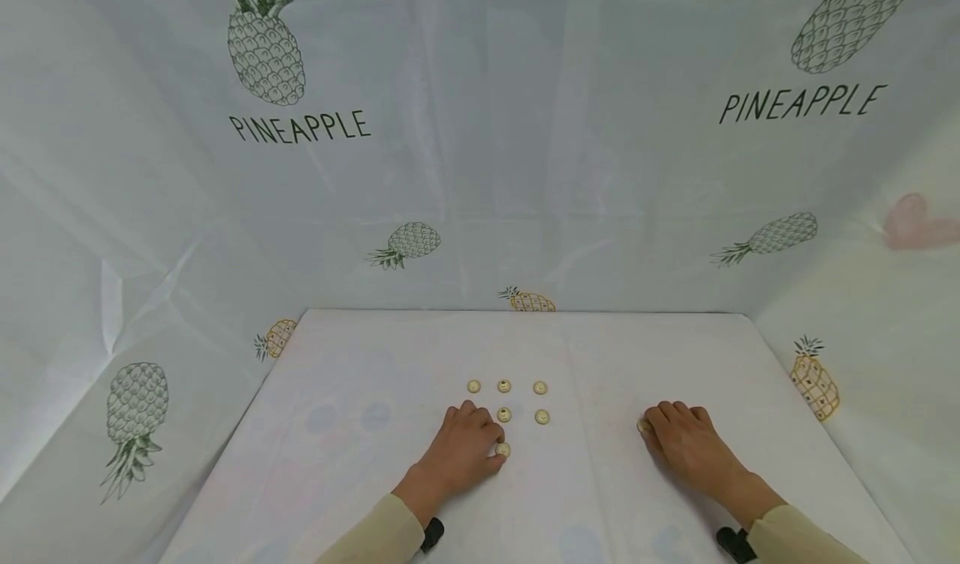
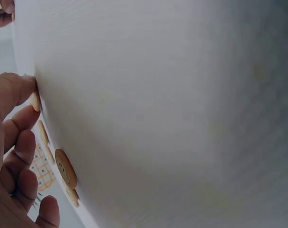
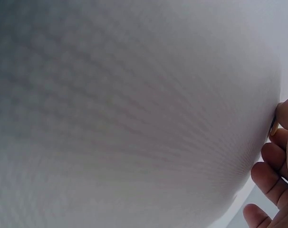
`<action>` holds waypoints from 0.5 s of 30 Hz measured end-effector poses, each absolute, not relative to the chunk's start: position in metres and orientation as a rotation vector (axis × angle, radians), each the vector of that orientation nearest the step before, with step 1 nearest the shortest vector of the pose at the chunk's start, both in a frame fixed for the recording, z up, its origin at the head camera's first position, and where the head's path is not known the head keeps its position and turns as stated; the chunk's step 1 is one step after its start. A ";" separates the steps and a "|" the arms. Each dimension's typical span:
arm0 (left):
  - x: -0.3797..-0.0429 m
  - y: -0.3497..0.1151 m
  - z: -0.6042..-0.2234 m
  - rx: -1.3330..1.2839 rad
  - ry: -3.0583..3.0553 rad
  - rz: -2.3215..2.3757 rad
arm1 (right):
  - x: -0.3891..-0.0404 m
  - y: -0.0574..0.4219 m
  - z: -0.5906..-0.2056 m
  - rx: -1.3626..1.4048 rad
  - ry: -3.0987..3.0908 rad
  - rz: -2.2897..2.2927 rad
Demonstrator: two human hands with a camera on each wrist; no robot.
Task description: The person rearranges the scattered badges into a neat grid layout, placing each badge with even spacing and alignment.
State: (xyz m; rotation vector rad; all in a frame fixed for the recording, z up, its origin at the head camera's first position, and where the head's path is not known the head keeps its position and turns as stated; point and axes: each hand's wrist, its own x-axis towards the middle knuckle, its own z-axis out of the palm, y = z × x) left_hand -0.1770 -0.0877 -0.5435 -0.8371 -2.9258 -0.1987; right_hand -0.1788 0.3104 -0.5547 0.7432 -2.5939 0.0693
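My left hand (image 1: 467,447) pinches a small round wooden disc (image 1: 503,449) between thumb and index finger, right at the tabletop. In the left wrist view this disc (image 2: 36,99) stands edge-on between the fingertips. On the right side of the table, my right hand (image 1: 686,447) pinches another pale disc (image 1: 642,425), mostly hidden by its fingers. The right wrist view shows only a thin edge of that disc (image 3: 274,126) under the thumb. Just beyond my left hand lies a disc (image 1: 504,415) with dark face-like marks, and beside it another disc (image 1: 542,416).
Three more discs form a row farther back: the left disc (image 1: 474,386), the middle disc (image 1: 504,386) and the right disc (image 1: 540,387). A white cloth covers the table (image 1: 360,464). Pineapple-printed sheeting (image 1: 510,172) rises behind and along both sides.
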 end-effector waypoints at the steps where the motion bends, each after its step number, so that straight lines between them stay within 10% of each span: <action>1: -0.177 -0.087 -0.543 -0.836 -2.923 -0.194 | -0.179 0.310 -0.555 0.742 -2.594 0.067; 15: -0.176 -0.084 -0.539 -0.812 -2.964 -0.144 | -0.180 0.310 -0.557 0.745 -2.570 0.064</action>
